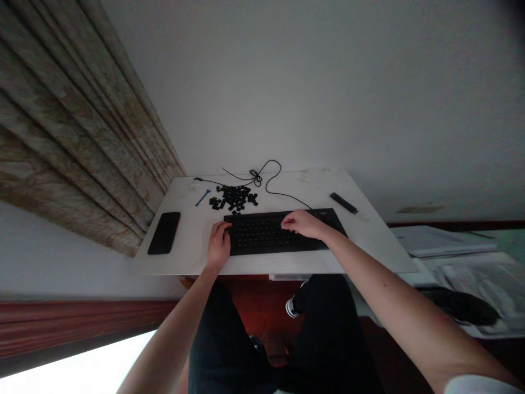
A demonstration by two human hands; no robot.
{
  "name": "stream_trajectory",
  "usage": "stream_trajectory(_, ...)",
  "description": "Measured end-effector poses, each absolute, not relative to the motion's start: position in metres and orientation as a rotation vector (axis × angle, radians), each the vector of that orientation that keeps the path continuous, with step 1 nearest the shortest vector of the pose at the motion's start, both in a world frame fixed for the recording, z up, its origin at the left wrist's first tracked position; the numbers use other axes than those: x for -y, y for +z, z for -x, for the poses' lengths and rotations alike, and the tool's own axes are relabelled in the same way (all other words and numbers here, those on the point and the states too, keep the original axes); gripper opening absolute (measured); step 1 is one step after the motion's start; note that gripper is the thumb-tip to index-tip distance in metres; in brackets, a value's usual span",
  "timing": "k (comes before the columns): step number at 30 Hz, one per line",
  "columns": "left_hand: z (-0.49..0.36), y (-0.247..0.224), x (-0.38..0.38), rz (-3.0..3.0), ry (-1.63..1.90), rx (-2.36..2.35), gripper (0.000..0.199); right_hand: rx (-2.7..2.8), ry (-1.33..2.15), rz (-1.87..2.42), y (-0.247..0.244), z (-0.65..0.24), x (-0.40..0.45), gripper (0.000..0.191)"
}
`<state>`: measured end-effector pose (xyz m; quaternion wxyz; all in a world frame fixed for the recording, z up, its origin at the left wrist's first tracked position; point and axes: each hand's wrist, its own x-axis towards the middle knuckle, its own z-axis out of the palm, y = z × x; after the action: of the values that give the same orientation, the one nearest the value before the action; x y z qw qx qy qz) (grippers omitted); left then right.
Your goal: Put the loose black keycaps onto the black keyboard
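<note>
The black keyboard [262, 235] lies on the white desk [192, 246] and seems light but stiff, best taken by its long edges. The left hand [219, 246] and right hand [301, 224] rest on it with fingers bent; whether they grip, I cannot tell, as the fingertips are hard to see. Loose black keycaps [233, 198] lie just behind it

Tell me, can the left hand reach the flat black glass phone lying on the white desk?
Probably yes. The left hand rests at the left end of the black keyboard, and the black glass phone lies a short way to its left on the white desk, with nothing visible between them.
</note>
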<state>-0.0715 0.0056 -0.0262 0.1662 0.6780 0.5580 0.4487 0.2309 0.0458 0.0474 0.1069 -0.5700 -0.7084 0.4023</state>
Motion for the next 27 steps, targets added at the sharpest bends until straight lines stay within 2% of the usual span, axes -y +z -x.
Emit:
stream_trajectory(9, 0.071, -0.029, -0.007, -1.947, 1.307, -1.571, 0.026, 2.280, 1.041, 1.663, 0.041, -0.220, -0.049, 0.015)
stream_trajectory(15, 0.071, -0.028, -0.007, -1.950, 1.291, -1.577, 0.025, 2.267, 1.077, 1.696, 0.039, -0.219, -0.053, 0.011)
stream_trajectory(22, 0.071, -0.027, -0.007, -1.949, 1.304, -1.576, 0.024, 2.006, 1.288, 1.707, 0.043, -0.228, -0.056, 0.017)
stream_trajectory(27, 0.071, -0.027, -0.008, -1.952, 1.289, -1.584, 0.024, 1.832, 1.268, 1.734, 0.056, -0.246, -0.063, 0.019)
